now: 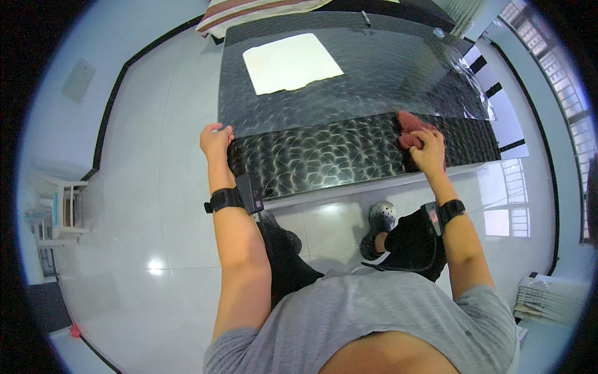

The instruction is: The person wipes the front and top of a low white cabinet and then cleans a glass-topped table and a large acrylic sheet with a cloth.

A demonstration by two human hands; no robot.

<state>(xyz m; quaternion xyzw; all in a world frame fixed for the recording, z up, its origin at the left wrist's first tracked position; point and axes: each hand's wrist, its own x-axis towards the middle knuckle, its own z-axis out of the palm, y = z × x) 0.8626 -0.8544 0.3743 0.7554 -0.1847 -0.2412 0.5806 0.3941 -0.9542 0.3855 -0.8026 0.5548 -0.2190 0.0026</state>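
Observation:
A clear plastic sheet [373,89] covers most of a black patterned tabletop [322,156], whose near strip is uncovered. My left hand [217,139] pinches the near left corner of the sheet at the table's left edge. Under the fingers of my right hand [427,148] is a crumpled reddish-brown cloth [413,124], near the front right of the table, over the sheet's near edge. A white sheet [292,64] with an uneven near edge lies toward the back left; whether it is on or under the plastic I cannot tell.
A pen or marker [366,18] and a small clear object [438,32] lie at the table's far side. Striped fabric [252,14] adjoins the far left. A white chair [70,205] stands far left; stacked items [544,299] are at the lower right.

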